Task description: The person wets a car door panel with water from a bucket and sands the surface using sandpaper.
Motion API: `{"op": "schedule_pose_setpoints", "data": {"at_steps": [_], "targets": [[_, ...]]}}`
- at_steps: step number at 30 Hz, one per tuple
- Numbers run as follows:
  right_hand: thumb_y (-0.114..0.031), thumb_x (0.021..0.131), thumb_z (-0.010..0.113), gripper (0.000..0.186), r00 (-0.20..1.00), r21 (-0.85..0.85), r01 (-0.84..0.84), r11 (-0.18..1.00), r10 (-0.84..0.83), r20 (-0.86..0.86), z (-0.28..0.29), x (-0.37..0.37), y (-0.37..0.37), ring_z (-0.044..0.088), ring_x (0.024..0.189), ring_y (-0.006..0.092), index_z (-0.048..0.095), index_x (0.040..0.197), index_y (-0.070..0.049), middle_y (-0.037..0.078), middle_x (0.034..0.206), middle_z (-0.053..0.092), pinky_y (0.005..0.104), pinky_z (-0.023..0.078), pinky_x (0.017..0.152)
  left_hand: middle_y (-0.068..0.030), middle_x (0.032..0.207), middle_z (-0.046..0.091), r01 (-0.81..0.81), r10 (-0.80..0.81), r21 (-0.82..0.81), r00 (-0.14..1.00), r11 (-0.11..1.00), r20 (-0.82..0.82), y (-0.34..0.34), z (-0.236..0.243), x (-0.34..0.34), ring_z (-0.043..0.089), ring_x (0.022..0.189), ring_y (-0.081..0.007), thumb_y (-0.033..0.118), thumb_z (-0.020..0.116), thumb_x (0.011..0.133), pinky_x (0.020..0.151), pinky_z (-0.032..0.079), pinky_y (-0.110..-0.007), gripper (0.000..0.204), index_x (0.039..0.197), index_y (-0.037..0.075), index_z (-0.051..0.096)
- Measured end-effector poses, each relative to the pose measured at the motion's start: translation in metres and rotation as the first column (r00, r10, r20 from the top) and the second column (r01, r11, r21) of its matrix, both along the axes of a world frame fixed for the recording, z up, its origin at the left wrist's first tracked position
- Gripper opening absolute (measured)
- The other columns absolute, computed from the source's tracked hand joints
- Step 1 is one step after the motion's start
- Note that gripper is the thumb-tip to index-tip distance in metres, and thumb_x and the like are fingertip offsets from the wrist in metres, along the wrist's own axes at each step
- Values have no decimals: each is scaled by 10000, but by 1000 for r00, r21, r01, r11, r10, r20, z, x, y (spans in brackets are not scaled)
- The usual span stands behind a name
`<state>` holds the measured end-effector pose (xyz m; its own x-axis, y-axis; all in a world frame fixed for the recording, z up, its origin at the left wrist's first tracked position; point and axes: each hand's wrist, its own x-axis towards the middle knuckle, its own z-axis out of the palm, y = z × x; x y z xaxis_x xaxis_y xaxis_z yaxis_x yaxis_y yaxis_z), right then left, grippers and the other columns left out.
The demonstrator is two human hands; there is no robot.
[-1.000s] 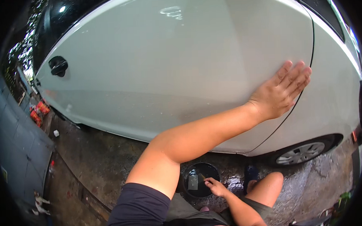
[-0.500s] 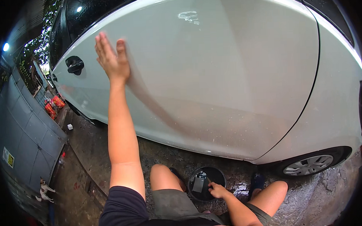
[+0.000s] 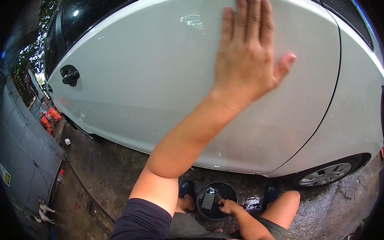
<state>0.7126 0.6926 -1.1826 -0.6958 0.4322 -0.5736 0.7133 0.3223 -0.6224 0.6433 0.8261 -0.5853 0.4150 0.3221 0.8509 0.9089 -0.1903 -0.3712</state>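
Observation:
Spread flat against the upper part of a white car door (image 3: 156,79), my left hand (image 3: 247,54) has its fingers stretched out and thumb apart. It holds nothing that I can see. Low down between my knees stands a black round tub (image 3: 199,206) with dark, shiny water that reflects a pale rectangle. My right hand (image 3: 229,206) is closed at the tub's right side. A thin, brownish, stick-like piece shows just past its fingers, too small to name. Left of my left hand, the door's black handle (image 3: 70,75) sticks out.
A car wheel (image 3: 325,174) stands at the lower right. Wet, dark concrete (image 3: 104,165) lies below the car. At the left are a grey metal gate (image 3: 27,138), a small white-and-brown dog (image 3: 45,211), a white block (image 3: 67,141) and red-orange bags (image 3: 50,118).
My left hand has swept right across the door from near the handle to the upper right. The right hand stays at the tub. The view has shifted slightly.

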Motion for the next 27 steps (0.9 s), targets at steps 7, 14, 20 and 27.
{"op": "schedule_pose_setpoints", "data": {"at_steps": [7,14,20,27], "targets": [[-385,922,662,588,999,44,-31,999,32,-20,-7,-17,-13,403,1497,411,549,1467,-197,192,1536,518,567,309,1233,-237,1686,243,-253,245,150,967,956,68,-16,35,-115,231,1558,-446,707,384,1024,1270,170,-581,903,1651,79,220],[-294,907,656,594,990,367,-141,920,124,69,-56,-47,-10,181,1584,466,535,1481,-196,207,1660,344,580,152,1288,-254,1726,161,-227,139,189,911,955,389,-54,-68,-221,130,1599,-447,699,387,1035,1267,76,-603,922,1669,53,213],[-320,889,668,654,985,321,-137,937,94,144,-154,-42,-2,368,1523,398,535,1505,-144,210,1587,464,583,289,1225,-354,1629,215,-41,357,-483,729,874,584,-114,-429,-157,287,1497,-544,237,757,929,1180,326,-622,698,1536,86,448],[-360,1048,421,580,922,-77,385,919,-380,81,-157,-32,30,556,1359,423,454,1546,-64,281,1437,591,462,410,1188,-255,1139,737,279,769,-933,640,-226,5,-186,-707,-92,713,1076,-446,304,659,940,915,570,-561,397,1271,85,683]]}}
